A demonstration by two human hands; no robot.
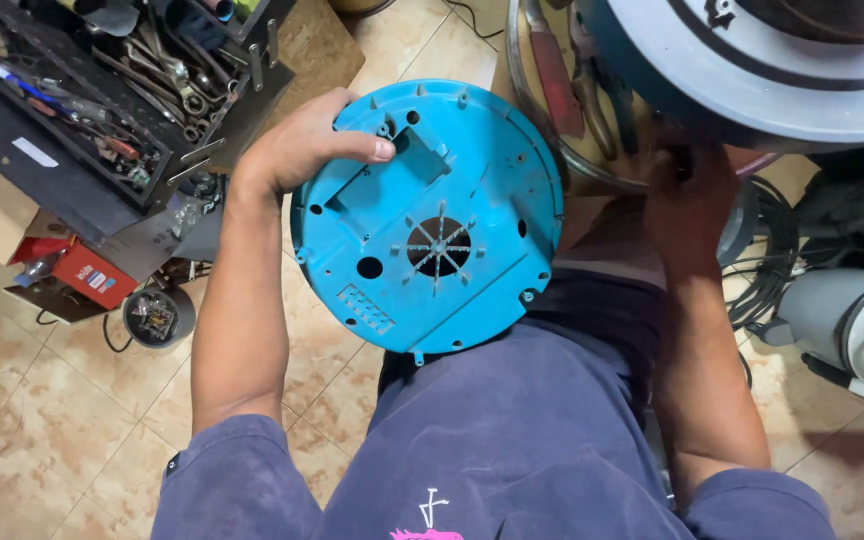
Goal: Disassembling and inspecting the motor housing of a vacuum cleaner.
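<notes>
My left hand (302,145) grips the upper left rim of a round blue plastic base cover (427,220), thumb laid across its face. The cover has a central round vent with spokes, a rectangular recess and a small grille, and it rests against my lap. My right hand (690,185) reaches up under a large round grey-and-blue appliance body (752,70) at the top right. Its fingers are in shadow beneath that body, so what they touch is hidden.
A black open toolbox (102,90) full of wrenches and screwdrivers stands at the top left. A red box (92,275) and a small round tub (157,315) lie on the tiled floor. A metal ring with pliers (572,90) and a white appliance with cables (842,315) sit right.
</notes>
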